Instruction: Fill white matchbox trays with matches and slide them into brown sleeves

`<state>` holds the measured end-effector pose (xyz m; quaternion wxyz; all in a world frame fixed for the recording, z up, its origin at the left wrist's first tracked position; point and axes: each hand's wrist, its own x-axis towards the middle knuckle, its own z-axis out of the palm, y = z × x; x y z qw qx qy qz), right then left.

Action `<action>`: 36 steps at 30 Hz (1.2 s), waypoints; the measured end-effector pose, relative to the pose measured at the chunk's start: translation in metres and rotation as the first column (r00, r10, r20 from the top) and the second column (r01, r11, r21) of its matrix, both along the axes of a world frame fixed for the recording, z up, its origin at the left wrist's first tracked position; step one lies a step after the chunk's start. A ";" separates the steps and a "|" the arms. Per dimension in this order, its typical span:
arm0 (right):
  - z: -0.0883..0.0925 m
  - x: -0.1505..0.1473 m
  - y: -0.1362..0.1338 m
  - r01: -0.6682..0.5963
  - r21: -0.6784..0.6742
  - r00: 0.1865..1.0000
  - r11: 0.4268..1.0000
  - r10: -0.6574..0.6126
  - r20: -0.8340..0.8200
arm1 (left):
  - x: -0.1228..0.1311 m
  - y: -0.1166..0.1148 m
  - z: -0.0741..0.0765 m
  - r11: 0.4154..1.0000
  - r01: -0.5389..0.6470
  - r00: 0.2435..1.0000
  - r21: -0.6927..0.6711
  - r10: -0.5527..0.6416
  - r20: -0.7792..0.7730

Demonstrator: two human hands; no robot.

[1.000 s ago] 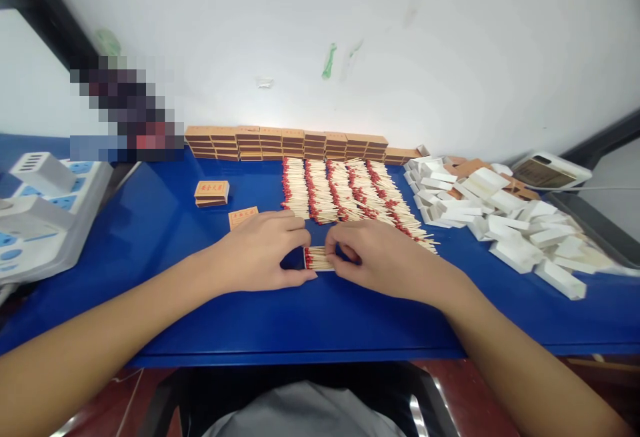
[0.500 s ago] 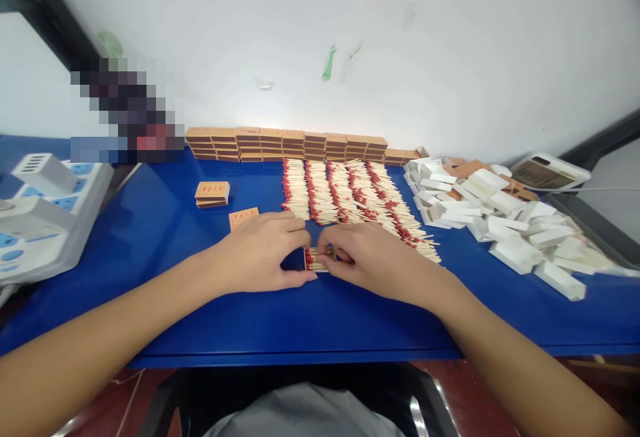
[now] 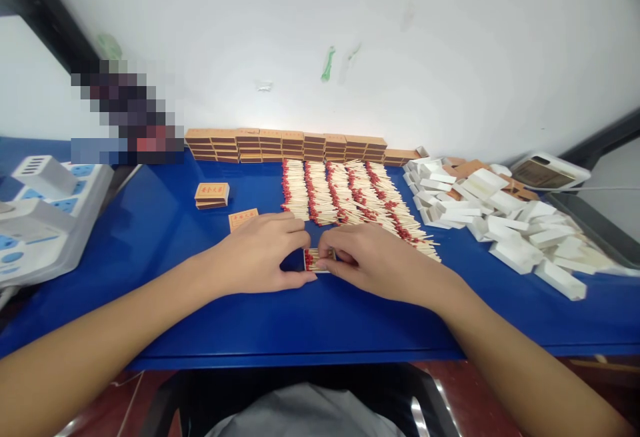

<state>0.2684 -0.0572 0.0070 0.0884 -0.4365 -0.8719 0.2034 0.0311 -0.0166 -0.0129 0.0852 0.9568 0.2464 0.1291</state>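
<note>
Both hands meet at the middle of the frame. Left hand [image 3: 260,253] and right hand [image 3: 373,260] are close together, fingers curled, each pinching one end of a small tray of matches [image 3: 313,260] that lies flat between them; red match heads show in the gap. They rest on a blue table [image 3: 320,320] filling the lower half of the frame. At the left edge sits a white power strip [image 3: 45,217]. A heap of empty white trays [image 3: 500,220] spreads across the right. Just above the hands, centre frame, loose matches [image 3: 345,193] lie in neat rows, red heads lined up. Behind them, against the white wall, runs a row of stacked orange matchboxes [image 3: 285,145]. Left of centre sit two more stacked matchboxes [image 3: 212,193], and near them, just beside the left hand, one flat orange sleeve [image 3: 243,217].
</note>
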 end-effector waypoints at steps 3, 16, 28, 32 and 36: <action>-0.001 -0.001 0.000 0.020 0.017 1.000 1.000 -0.020 0.006 | 0.000 0.000 0.000 1.000 0.007 1.000 0.000 -0.007 -0.007; -0.004 0.000 0.001 -0.032 0.016 0.999 0.999 0.032 -0.028 | -0.002 0.001 -0.003 1.000 0.003 1.000 0.001 -0.003 0.009; 0.000 0.001 0.002 -0.019 0.032 1.000 0.999 0.019 -0.016 | -0.003 0.003 0.001 0.999 -0.034 0.999 0.003 0.034 -0.014; -0.004 0.001 0.003 0.002 0.041 1.000 0.999 -0.001 -0.022 | -0.002 0.002 -0.002 1.000 0.022 1.000 0.009 -0.022 0.010; -0.006 0.000 0.002 0.002 0.036 1.000 0.999 -0.001 -0.020 | -0.001 0.000 -0.003 1.000 0.027 1.000 0.013 -0.027 0.012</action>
